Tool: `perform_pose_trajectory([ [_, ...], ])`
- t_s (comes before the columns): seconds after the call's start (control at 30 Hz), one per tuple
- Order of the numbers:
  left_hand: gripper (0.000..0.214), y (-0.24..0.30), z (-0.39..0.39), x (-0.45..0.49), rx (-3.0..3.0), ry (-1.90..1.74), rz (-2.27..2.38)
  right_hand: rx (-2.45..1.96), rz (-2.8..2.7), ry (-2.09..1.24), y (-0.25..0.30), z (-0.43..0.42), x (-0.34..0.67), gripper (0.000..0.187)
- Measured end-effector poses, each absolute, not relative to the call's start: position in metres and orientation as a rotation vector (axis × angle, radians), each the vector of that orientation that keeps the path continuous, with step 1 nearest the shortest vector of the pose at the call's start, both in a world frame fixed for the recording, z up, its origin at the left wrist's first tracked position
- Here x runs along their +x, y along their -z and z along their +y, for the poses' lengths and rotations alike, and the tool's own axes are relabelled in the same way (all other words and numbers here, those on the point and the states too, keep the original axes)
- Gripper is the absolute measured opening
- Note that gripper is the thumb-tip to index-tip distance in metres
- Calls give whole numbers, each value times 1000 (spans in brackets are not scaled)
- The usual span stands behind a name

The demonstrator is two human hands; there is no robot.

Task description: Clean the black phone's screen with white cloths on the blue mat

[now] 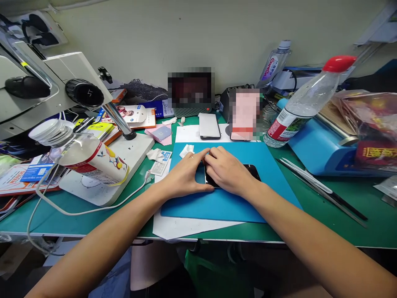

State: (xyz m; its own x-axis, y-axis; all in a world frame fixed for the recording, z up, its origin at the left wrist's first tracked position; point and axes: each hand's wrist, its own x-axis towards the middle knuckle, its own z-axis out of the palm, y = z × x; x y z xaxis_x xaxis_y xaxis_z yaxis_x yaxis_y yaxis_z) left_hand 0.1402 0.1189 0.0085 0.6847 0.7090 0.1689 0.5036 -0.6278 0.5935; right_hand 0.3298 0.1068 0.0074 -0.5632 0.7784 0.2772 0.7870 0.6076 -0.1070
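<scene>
A black phone point(252, 171) lies flat on a blue mat point(223, 203) in the middle of the green desk. My left hand point(182, 176) grips its left end, thumb along the near edge and fingers curled over the far edge. My right hand point(228, 169) lies on top of the screen, fingers bent and pressed together near the phone's left end. Most of the phone is hidden under both hands.
A microscope point(77, 95) on a white base stands at left with a plastic bottle point(83, 155) on it. Another phone point(209, 125), white wipes point(186, 150), two bottles point(297, 107) and a blue machine point(322, 149) lie behind. Long tweezers point(322, 192) rest at right.
</scene>
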Motion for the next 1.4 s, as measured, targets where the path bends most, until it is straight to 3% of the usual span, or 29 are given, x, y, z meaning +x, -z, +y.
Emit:
perform_pose_trajectory([
  [0.2,102,-6,118,140,2346,-520,1019,-1256,-2592,79,-11,106,328,27],
  [0.4,85,-9,117,142,2353,-555,971,-1205,-2601,172,-6,108,328,30],
  [0.9,72,-11,115,143,2354,-580,946,-1292,-2496,-82,-10,108,325,29],
  [1.4,74,-10,115,143,2338,-607,900,-1309,-2435,-151,-10,108,326,29],
])
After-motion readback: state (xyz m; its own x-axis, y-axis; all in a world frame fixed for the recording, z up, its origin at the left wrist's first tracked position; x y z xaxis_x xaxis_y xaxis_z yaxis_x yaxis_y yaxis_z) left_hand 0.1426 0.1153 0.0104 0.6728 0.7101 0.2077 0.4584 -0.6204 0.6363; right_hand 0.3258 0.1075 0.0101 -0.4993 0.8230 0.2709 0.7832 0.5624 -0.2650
